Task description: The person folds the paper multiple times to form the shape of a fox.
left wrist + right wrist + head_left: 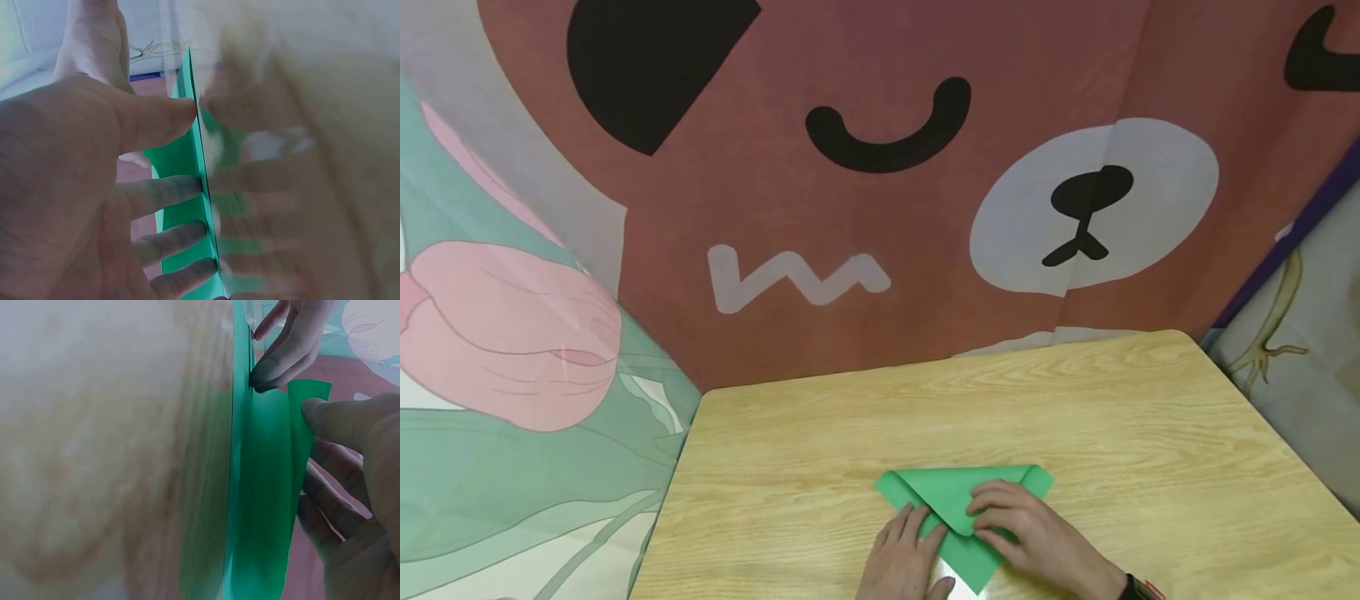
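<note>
A sheet of green paper (951, 493) lies on the table, its far part folded toward me as a flap that narrows to a rounded, lifted point. My left hand (898, 557) rests on the paper's left side; in the left wrist view its fingertips (187, 185) press along the sheet with the fingers fairly straight. My right hand (1028, 527) pinches the raised flap: in the right wrist view the thumb (334, 415) is on one face of the flap (269, 481) and the fingers are behind it. The paper's near corner sticks out between both hands.
The wood-grain table (775, 450) stretches beyond and to both sides of the paper. A brown wall hanging (850, 217) with a bear face stands at its far edge, a floral cloth (512, 333) at the left. A dark band (1138, 588) circles the right wrist.
</note>
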Demonstrator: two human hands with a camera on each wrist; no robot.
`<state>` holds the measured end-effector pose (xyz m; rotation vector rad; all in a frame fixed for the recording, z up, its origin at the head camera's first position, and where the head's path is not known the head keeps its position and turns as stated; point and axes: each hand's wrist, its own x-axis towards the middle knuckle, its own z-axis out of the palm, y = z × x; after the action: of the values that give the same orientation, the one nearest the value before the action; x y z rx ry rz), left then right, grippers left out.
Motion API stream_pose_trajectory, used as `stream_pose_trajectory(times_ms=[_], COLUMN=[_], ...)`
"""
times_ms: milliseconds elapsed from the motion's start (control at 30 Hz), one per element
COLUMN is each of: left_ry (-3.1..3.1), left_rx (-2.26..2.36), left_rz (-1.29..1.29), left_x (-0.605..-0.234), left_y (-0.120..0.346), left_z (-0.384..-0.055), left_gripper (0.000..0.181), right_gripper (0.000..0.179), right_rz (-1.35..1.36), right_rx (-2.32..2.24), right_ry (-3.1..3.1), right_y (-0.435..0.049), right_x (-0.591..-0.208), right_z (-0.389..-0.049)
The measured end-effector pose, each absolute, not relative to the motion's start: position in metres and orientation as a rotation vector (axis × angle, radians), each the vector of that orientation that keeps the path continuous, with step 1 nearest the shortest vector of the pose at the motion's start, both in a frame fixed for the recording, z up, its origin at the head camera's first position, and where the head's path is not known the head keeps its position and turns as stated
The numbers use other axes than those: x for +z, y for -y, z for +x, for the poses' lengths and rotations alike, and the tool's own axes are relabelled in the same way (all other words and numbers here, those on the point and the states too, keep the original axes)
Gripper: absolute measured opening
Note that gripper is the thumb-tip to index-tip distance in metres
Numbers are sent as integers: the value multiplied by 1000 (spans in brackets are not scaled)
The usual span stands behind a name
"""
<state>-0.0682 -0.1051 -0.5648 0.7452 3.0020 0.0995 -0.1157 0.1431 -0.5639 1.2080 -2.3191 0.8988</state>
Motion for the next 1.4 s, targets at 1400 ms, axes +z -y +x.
stream_pose_trajectory(times_ms=[1400], left_ry=[-2915], left_rx=[163], left_rz=[775], left_x=[-550], left_y=[121], left_z=[-57], left_gripper=[63], right_gripper=[13], right_rz=[1307], right_rx=[826], right_ry=[2506], right_y=[-147], right_x=[-565], right_z=[-97])
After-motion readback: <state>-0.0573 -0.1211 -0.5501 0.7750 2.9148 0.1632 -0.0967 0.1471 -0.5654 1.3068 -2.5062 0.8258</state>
